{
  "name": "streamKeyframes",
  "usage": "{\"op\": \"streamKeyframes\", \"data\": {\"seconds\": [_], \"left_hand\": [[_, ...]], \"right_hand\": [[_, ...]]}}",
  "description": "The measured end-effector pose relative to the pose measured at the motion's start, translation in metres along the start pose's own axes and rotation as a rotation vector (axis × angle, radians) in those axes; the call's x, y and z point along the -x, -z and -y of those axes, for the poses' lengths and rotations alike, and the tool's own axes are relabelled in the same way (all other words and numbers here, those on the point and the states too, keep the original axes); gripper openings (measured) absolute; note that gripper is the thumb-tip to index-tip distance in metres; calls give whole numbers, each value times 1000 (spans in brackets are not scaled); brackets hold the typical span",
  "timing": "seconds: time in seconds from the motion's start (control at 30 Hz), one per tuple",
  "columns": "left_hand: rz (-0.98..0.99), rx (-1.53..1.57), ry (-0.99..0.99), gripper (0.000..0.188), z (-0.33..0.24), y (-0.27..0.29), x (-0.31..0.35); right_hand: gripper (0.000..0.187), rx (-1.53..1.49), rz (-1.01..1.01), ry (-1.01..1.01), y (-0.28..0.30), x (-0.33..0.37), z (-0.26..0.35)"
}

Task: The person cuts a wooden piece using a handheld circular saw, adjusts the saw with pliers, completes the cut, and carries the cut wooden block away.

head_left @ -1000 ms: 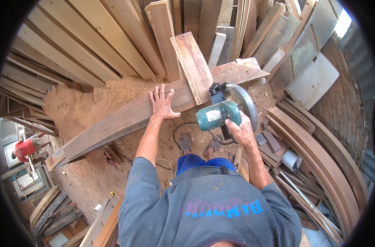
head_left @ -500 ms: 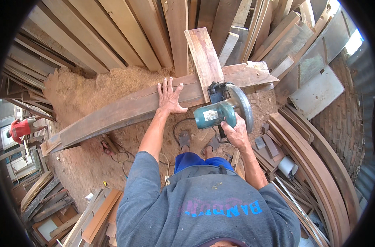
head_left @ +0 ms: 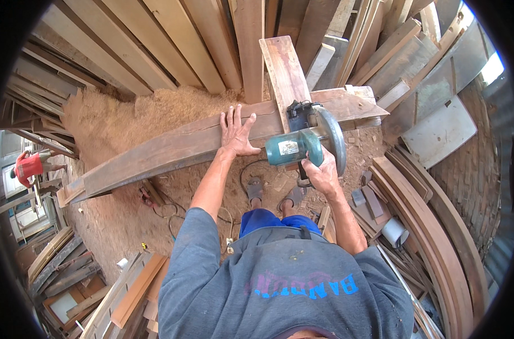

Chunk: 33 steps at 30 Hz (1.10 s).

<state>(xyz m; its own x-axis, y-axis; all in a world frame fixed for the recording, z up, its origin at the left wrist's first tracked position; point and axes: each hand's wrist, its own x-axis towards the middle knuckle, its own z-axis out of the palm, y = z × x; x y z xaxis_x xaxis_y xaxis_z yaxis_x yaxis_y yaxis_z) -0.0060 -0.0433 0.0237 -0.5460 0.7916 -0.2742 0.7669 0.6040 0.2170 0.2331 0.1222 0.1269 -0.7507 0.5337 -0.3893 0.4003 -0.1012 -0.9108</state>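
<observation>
Fingers of the left hand [head_left: 237, 133] lie spread and flat on the top face of a long dark plank [head_left: 172, 150], palm down, gripping nothing. Fingers of the right hand [head_left: 320, 172] are curled tight around the rear handle of a teal circular saw [head_left: 302, 144], whose grey blade guard [head_left: 333, 138] curves over the plank's near edge just to the right of the left hand. The saw's motor body sits between the two hands, close to the left thumb but apart from it.

The plank runs from the lower left up to the right, and its right end passes under a shorter reddish board [head_left: 285, 73] that crosses it almost upright. A black cord [head_left: 248, 172] loops on the ground below the saw, near the person's sandalled feet [head_left: 274, 195]. Sawdust [head_left: 127, 121] is heaped behind the plank. Pale boards [head_left: 172, 45] lean in rows beyond it, and curved timber pieces [head_left: 432, 237] lie stacked at the right. Far to the left, another person in a red top [head_left: 31, 166] bends over.
</observation>
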Motion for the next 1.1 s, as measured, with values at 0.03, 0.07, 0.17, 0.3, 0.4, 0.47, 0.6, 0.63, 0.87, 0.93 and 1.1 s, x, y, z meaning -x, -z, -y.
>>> {"op": "streamKeyframes", "data": {"seconds": [0.03,0.07,0.17,0.3,0.4,0.47,0.6,0.63,0.87,0.93,1.1], "left_hand": [[5,-10,3,118,0,0,0],[10,-20,6,118,0,1,0],[16,-11,13,119,-1,3,0],[-39,8,-15,114,2,0,1],[-42,32,-18,115,1,1,2],[-42,37,-19,114,0,1,1],[-41,44,-18,115,1,1,1],[-38,39,-17,115,1,1,1],[-47,42,-36,115,2,0,1],[-51,46,-40,114,2,1,1],[-42,40,-26,115,0,3,2]], "right_hand": [[29,3,-2,7,0,-1,1],[29,4,2,7,-1,-3,3],[30,44,8,-16,-1,-8,7],[31,27,11,27,-2,-15,7],[30,37,10,57,-2,-20,9],[30,32,4,71,-3,-24,10],[23,26,10,14,-3,-32,5],[21,12,12,-4,-3,-33,4],[18,24,8,1,-4,-41,8],[20,39,9,-2,-5,-45,6],[21,32,9,5,-5,-52,7]]}}
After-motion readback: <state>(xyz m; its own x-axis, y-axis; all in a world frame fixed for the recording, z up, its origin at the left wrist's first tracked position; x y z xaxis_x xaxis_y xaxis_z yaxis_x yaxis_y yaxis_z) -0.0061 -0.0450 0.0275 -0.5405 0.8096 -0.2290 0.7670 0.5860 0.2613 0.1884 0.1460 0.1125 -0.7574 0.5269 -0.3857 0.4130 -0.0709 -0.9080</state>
